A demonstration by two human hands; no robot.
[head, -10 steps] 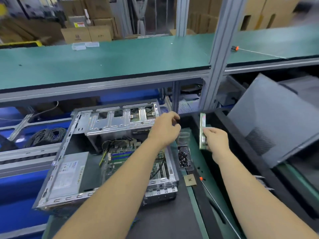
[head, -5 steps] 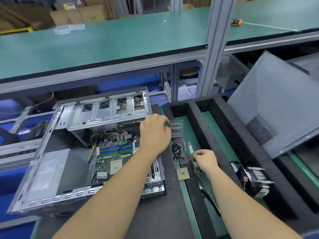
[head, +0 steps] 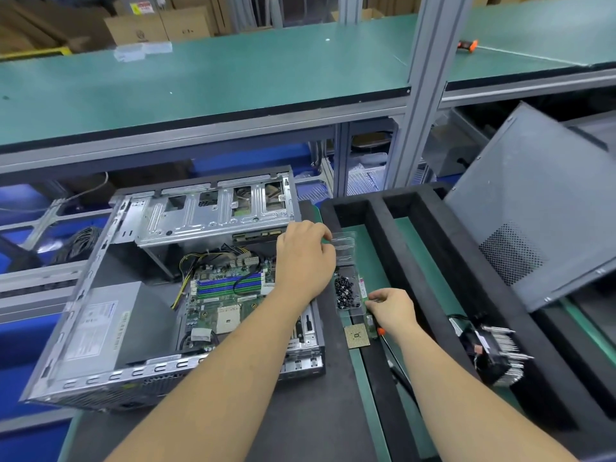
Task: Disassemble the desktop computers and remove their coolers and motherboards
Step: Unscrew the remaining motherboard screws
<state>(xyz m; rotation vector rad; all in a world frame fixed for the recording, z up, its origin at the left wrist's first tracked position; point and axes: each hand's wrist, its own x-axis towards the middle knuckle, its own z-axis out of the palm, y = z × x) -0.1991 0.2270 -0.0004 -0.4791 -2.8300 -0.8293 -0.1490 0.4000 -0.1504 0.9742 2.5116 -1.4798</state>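
An opened desktop case (head: 100, 328) lies on the dark bench mat, its green motherboard (head: 226, 305) exposed with blue and green memory slots and a bare CPU socket. My left hand (head: 305, 258) hovers over the case's right edge, fingers curled at a clear plastic tray (head: 345, 248). My right hand (head: 391, 306) pinches a green memory stick (head: 365, 295) lying flat on the green strip beside the tray. A removed cooler (head: 493, 355) with metal fins sits in the black foam tray (head: 416, 261) at right. A loose CPU chip (head: 356, 335) lies near my right wrist.
Several black screws (head: 345, 291) fill a clear tray compartment. A grey side panel (head: 540, 221) leans at the right. An orange-handled screwdriver (head: 386, 341) lies under my right forearm. A green shelf (head: 200, 81) runs overhead with an aluminium post (head: 416, 95).
My right hand came down from holding the memory stick upright and laid it flat on the green strip. The view tilted down and closer; my left hand stayed by the clear tray.
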